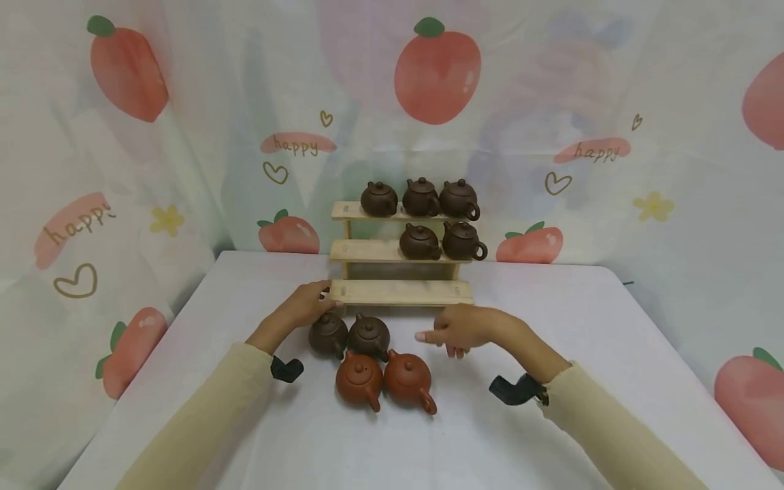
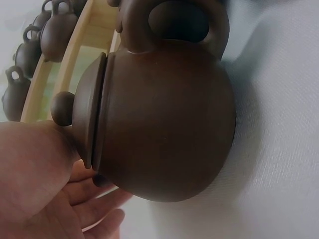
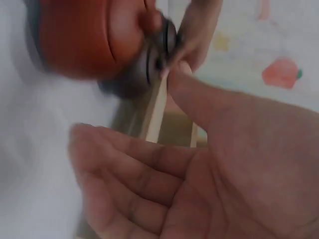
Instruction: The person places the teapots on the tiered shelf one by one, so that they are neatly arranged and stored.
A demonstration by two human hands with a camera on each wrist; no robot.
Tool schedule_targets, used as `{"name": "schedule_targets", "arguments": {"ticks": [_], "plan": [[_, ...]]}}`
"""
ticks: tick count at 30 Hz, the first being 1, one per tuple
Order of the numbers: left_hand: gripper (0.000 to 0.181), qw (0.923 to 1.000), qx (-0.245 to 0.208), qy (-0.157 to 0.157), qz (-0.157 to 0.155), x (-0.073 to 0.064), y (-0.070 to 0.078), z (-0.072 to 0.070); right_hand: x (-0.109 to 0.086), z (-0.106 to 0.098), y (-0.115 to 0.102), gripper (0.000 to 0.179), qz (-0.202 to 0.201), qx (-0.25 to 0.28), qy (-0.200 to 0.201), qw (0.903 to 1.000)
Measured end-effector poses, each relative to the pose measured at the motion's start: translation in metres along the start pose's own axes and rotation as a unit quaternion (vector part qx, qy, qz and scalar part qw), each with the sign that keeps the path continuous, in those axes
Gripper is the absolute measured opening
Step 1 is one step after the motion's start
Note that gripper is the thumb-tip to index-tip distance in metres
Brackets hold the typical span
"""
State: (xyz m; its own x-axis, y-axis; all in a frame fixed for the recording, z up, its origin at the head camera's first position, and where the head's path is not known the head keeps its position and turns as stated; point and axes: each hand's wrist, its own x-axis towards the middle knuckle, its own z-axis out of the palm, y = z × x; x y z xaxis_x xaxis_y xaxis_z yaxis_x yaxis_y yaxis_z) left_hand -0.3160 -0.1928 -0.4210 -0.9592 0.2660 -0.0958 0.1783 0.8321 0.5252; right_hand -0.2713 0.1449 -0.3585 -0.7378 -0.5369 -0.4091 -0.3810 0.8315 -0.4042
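My left hand [image 1: 303, 306] is at the left end of the wooden shelf's bottom step [image 1: 401, 292], its fingertips right at the edge. Close under it stands a dark brown teapot [image 1: 327, 335]; in the left wrist view this teapot [image 2: 169, 124] fills the middle, with loosely extended fingers [image 2: 94, 206] beside it. Another dark brown teapot [image 1: 369, 335] is to its right. Two reddish-brown teapots [image 1: 358, 380], [image 1: 407, 378] sit in front. My right hand [image 1: 470, 325] hovers near the shelf's right end, holding nothing; the right wrist view shows its bare palm [image 3: 199, 174] and relaxed fingers.
Three dark teapots [image 1: 420, 197] stand on the shelf's top step, and two more [image 1: 419, 242] are on the right of its middle step. A white-covered table [image 1: 527, 435] carries everything. Behind it hangs a fruit-printed cloth [image 1: 367, 82].
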Motion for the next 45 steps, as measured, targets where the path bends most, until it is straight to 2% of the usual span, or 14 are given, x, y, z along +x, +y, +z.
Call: {"name": "schedule_targets", "arguments": {"ticks": [3, 7, 11, 15, 19, 25, 29, 45], "plan": [[0.064, 1.0, -0.004, 0.001, 0.0, 0.0, 0.001, 0.001, -0.02, 0.026, -0.011, 0.051, -0.003, 0.001, -0.022, 0.9997], [0.065, 1.0, -0.005, 0.001, 0.001, 0.001, 0.0, 0.002, -0.04, 0.059, -0.024, 0.048, 0.012, 0.018, -0.01, 0.9997], [0.064, 1.0, -0.002, 0.004, 0.003, 0.0, -0.001, 0.001, -0.045, 0.086, -0.026, 0.048, -0.007, 0.037, 0.041, 0.9985], [0.064, 1.0, -0.007, 0.001, 0.005, 0.0, 0.0, 0.0, -0.044, 0.102, -0.019, 0.045, -0.038, 0.05, 0.107, 0.9922], [0.065, 0.9999, -0.005, 0.005, 0.009, 0.0, 0.001, 0.0, -0.045, 0.108, -0.011, 0.036, -0.048, 0.042, 0.14, 0.988], [0.065, 0.9999, 0.001, 0.003, 0.012, 0.0, 0.002, 0.0, -0.046, 0.117, -0.003, 0.024, -0.069, -0.016, 0.179, 0.9813], [0.065, 1.0, -0.003, 0.007, 0.006, 0.001, 0.001, 0.001, -0.047, 0.12, -0.002, 0.018, -0.082, -0.027, 0.203, 0.9755], [0.067, 1.0, -0.007, 0.001, -0.003, 0.001, -0.001, 0.001, -0.051, 0.12, 0.012, 0.018, -0.077, -0.048, 0.226, 0.9699]]}}
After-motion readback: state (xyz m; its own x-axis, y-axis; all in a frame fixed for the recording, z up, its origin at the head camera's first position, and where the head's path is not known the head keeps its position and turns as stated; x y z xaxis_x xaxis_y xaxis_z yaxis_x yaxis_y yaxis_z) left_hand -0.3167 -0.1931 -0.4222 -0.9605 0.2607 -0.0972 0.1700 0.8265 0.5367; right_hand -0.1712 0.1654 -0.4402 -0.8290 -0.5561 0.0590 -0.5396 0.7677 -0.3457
